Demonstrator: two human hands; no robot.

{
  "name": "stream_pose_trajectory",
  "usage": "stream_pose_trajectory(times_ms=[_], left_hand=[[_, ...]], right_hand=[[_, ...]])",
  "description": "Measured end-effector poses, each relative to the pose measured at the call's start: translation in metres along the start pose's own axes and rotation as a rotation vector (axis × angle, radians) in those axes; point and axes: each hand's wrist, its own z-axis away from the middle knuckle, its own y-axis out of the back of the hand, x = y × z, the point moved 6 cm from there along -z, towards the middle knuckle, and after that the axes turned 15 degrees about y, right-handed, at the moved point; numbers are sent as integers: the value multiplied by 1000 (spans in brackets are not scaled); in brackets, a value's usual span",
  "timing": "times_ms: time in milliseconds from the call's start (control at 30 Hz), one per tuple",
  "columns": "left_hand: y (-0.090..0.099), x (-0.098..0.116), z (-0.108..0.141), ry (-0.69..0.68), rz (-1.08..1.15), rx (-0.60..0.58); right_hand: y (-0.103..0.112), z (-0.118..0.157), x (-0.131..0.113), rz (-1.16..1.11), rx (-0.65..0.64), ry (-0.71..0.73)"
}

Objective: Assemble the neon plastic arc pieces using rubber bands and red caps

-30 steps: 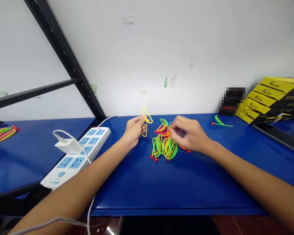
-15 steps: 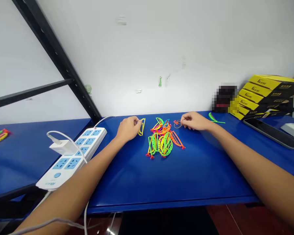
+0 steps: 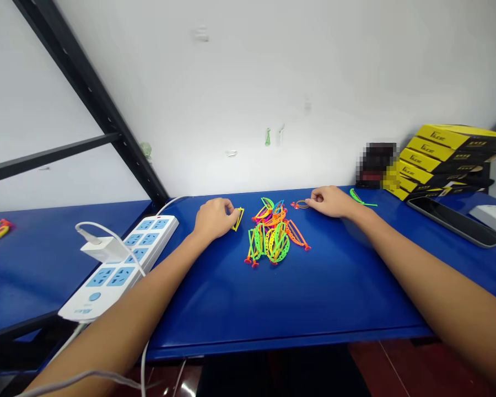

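Yellow plastic frame (image 3: 237,219) pinched narrowly at fingertips of left hand (image 3: 213,218); orange looped strip (image 3: 299,205) pinched at fingertips of right hand (image 3: 331,202); neon plastic strip pile (image 3: 270,237) left between both hands' fingers, hands drawn apart since 1.0 s ago.

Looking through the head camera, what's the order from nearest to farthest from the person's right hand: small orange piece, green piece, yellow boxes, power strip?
1. The small orange piece: at the fingertips of the right hand, to its left.
2. The green piece: just right of the hand.
3. The yellow boxes: farther right.
4. The power strip: far left.
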Motion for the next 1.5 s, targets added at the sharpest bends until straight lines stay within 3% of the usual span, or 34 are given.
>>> stream_pose_trajectory(times_ms=[100,167,333,433,567,700,867,967,1100,1200,1333,1500], left_hand=[[6,4,3,-38,-3,96],[10,8,7,-69,17,153],[18,18,17,-168,73,249],[21,25,24,-251,95,304],[25,38,38,-426,117,357],[29,56,62,-699,176,359],[25,73,89,-1017,175,308],[24,75,93,-1058,179,307],[22,72,87,-980,172,242],[23,68,80,-917,105,242],[24,67,72,-904,-8,265],[23,69,74,-906,-65,358]], right_hand=[[7,0,-15,159,36,70],[9,1,-30,121,30,106],[-19,12,-67,-54,-342,171],[-29,17,-80,-115,-410,216],[-31,18,-78,-182,-451,186],[-24,17,-82,-550,-393,67],[-33,20,-116,-1034,-343,29],[-42,20,-127,-1181,-324,-17],[-50,22,-132,-1375,-345,-54],[-49,21,-125,-1213,-297,-30],[-33,14,-111,-938,-21,29],[-17,15,-122,-628,79,299]])
